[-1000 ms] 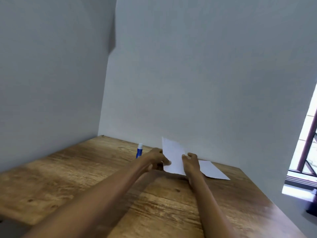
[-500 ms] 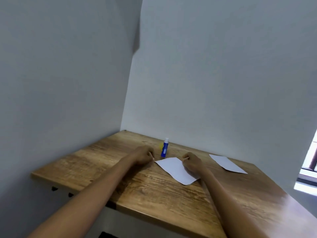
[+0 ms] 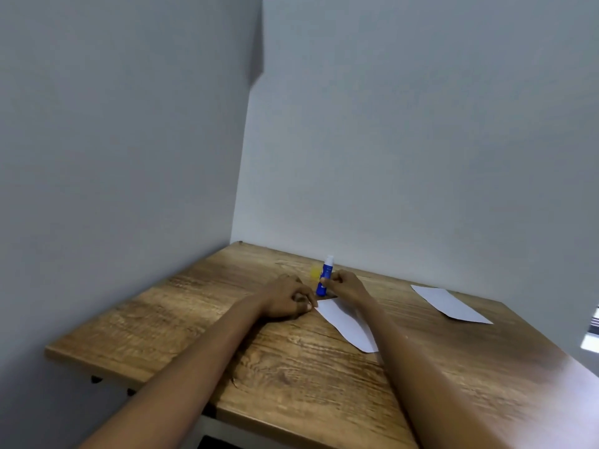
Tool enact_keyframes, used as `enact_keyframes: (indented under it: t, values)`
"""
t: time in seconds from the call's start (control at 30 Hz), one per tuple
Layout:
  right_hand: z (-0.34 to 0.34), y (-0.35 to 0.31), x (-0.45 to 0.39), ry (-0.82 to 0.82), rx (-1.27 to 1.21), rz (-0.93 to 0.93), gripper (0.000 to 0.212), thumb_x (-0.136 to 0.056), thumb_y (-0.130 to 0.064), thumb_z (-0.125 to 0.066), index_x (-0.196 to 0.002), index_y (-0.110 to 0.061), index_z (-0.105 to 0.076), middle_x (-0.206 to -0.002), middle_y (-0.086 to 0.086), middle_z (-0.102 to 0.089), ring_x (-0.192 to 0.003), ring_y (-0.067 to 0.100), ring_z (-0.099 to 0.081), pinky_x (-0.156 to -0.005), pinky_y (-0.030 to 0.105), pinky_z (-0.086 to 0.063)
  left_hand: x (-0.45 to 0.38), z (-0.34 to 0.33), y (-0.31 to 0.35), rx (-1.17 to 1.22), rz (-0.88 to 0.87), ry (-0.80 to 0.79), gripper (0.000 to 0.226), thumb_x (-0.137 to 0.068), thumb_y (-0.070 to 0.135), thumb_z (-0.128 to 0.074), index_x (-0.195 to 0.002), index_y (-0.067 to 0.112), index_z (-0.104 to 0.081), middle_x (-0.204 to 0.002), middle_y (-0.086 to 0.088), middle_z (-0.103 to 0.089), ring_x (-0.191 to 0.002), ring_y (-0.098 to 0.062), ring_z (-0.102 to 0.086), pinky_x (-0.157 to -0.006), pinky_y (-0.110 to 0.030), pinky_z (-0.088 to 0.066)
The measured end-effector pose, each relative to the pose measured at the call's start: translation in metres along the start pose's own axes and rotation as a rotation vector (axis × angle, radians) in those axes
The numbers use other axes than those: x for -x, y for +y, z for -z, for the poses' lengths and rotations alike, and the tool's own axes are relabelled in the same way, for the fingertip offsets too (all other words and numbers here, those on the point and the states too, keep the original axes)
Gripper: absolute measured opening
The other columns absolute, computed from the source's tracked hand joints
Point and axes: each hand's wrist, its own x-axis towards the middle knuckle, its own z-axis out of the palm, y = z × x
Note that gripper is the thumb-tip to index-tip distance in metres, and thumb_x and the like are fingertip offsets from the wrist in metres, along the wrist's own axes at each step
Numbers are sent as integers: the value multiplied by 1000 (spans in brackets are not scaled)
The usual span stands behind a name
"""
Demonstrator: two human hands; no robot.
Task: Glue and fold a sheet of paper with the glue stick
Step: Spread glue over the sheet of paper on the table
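Two hands have changed jobs in the last half second. Half a second ago both were pinching the near sheet of paper at its far corners; now only one of them stays on it.

Starting at nine o'clock, the left hand point(image 3: 287, 298) rests on the bench point(image 3: 168, 306) with its fingers curled and its fingertips pressing the far left corner of the folded sheet point(image 3: 343, 322), so its grip is narrow and pins the paper rather than lifting it. The sheet lies flat, running from that corner toward five o'clock, partly under the right forearm.

At about twelve o'clock from the sheet stands the blue glue stick point(image 3: 325, 276), upright with its white tip showing. A small yellow thing point(image 3: 314, 272), probably its cap, lies just beside it at its nine o'clock, too blurred to be sure. The right hand point(image 3: 345, 285) has left the paper and now touches the stick's lower barrel, fingers wrapping it; whether the grip is fully closed I cannot tell.

Well apart at three o'clock, a second sheet point(image 3: 449, 303) lies flat on the bench.

My reading: the fold has been laid down, and the gluing step is starting, with the paper held steady for it.
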Motion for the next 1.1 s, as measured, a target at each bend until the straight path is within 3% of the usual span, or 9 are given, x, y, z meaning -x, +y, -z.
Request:
enact_keyframes:
  t: [0.1, 0.17, 0.23, 0.37, 0.53, 0.67, 0.83, 1.1]
  values:
    - [8, 3, -2, 137, -58, 19, 23, -89, -28, -56, -105, -10, -54, -93, -5, -58, -93, 18, -56, -85, 35, -42, -2, -2, -2, 1, 0, 23, 23, -89, 29, -55, -109, 32, -66, -113, -6, -55, -109, -18, -46, -93, -34, -37]
    - [15, 1, 0, 212, -224, 51, 21, -91, -25, -54, -105, -11, -51, -96, 0, -60, -92, 18, -57, -82, 34, -44, 0, -1, -3, 11, -6, 36, 24, -89, 29, -56, -110, 32, -66, -117, -5, -54, -112, -17, -46, -97, -36, -38]
    - [21, 3, 5, 153, -368, 101, 18, -94, -21, -50, -108, -10, -52, -98, 9, -64, -88, 19, -62, -83, 34, -49, 1, -2, -2, 32, -19, 47, 25, -87, 30, -58, -110, 32, -67, -120, -2, -53, -114, -15, -45, -100, -35, -37]
    - [20, 4, 15, -21, -395, 170, 21, -95, -19, -47, -115, -16, -54, -76, 1, -59, -56, 7, -58, -60, 21, -52, 7, 4, -3, 109, -21, 149, 26, -86, 25, -61, -110, 29, -69, -116, 6, -49, -117, -10, -43, -99, -25, -33]
    - [13, 4, 22, 32, -522, 223, 17, -87, -21, -65, -100, -10, -65, -84, 2, -63, -78, 12, -62, -74, 26, -53, 16, 0, 2, 5, -30, 162, 25, -85, 22, -59, -105, 32, -69, -127, 0, -48, -122, -16, -40, -103, -31, -31]
    - [3, 3, 21, 127, -201, 288, 26, -93, -33, -55, -92, -7, -56, -74, 1, -50, -70, 14, -47, -68, 29, -38, 18, -2, 7, -82, -32, 102, 24, -87, 35, -57, -110, 39, -65, -143, -2, -39, -133, -19, -31, -111, -46, -26]
    - [-3, -1, 22, 152, 146, 305, 30, -96, -43, -44, -92, -14, -46, -74, -2, -51, -68, 15, -47, -63, 30, -33, 17, -4, 4, -118, -28, 54, 31, -89, 44, -52, -120, 43, -57, -153, 0, -26, -140, -21, -19, -114, -49, -20]
    - [-5, 1, 19, 136, 246, 337, 26, -95, -43, -45, -89, -18, -46, -74, -5, -51, -74, 17, -49, -78, 36, -35, 13, -7, 1, -127, 2, -30, 34, -92, 45, -46, -125, 47, -51, -157, 1, -17, -143, -20, -11, -116, -49, -14]
